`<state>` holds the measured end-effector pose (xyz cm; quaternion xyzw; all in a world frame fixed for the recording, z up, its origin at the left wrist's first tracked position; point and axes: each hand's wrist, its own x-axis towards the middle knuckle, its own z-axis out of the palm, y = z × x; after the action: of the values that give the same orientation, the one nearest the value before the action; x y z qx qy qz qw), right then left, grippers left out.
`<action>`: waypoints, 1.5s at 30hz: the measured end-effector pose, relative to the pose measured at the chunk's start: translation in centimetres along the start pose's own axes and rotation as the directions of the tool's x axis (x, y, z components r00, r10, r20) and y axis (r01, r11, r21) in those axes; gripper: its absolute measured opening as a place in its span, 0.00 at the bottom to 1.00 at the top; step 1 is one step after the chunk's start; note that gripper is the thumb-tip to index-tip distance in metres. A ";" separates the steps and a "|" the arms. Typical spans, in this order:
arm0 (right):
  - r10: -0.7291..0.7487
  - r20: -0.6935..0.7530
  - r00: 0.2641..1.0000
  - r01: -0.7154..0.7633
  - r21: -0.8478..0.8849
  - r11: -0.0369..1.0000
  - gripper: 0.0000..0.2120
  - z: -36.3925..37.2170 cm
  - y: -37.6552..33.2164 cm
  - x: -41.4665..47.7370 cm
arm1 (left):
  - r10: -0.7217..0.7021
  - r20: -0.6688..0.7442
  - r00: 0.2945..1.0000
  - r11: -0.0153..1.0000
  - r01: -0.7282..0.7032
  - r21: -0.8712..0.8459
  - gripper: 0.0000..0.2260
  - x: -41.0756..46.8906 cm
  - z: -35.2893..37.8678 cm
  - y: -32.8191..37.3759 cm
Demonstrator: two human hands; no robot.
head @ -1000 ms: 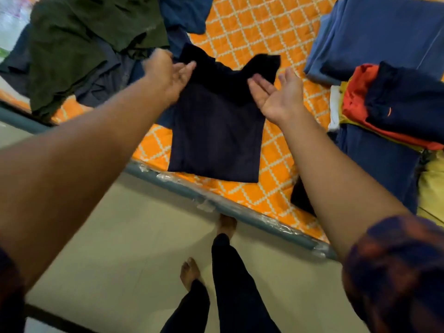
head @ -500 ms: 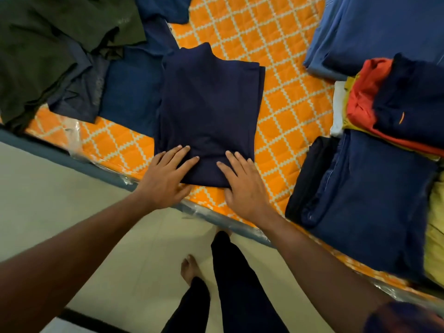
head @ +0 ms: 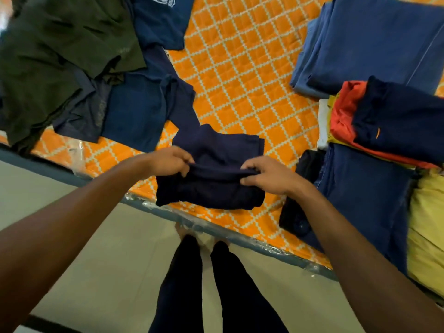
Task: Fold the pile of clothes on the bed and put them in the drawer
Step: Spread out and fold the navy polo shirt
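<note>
Item: shirt (head: 211, 191), half-folded, near edge of bed (head: 240, 80). My L hand (head: 168, 161) and R hand (head: 269, 176) each pinch its fold ridge. Ridge runs 9–3, neither hand nearer. Stack (head: 396, 121) at 3 o'clock.

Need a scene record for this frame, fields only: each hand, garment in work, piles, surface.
left hand: pinches the raised fold of the navy garment
right hand: grips the same fold at its other end
navy garment: partly folded, near the bed edge
surface: orange quilt with white lattice
unfolded pile: dark green and blue clothes, left side
folded stack: navy on red, with blue and yellow pieces, right side
</note>
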<state>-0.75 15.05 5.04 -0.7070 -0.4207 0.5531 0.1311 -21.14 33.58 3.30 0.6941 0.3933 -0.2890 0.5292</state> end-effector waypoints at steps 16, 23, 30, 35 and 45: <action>0.613 -0.560 0.557 -0.265 0.580 0.770 0.45 5.2 2.5 5.6 | -0.185 -0.664 0.725 0.948 -0.046 -0.314 0.24 5.7 0.6 -2.9; 0.628 -0.311 0.713 -0.096 0.844 0.527 0.32 7.1 2.2 4.9 | -0.132 -0.372 0.919 0.926 -0.019 -0.377 0.33 5.0 0.4 -2.7; 0.441 -0.199 0.875 0.005 0.915 0.403 0.20 3.4 2.0 5.4 | -0.164 -0.030 0.986 0.622 0.080 -0.779 0.19 3.1 -2.1 -0.1; 0.330 -0.407 0.852 0.250 0.869 0.427 0.18 -3.4 1.7 2.5 | -0.041 -0.097 0.994 0.488 -0.065 -0.870 0.23 1.5 -2.3 7.1; 0.332 -0.809 0.485 0.596 0.583 0.551 0.20 -18.9 11.3 -13.0 | 0.337 -0.172 0.926 0.557 -0.343 -0.756 0.17 5.8 6.0 29.9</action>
<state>20.80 3.84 13.06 -0.6899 -0.0471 0.2318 0.6841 7.45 25.27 12.09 0.4619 0.3395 0.0185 0.8192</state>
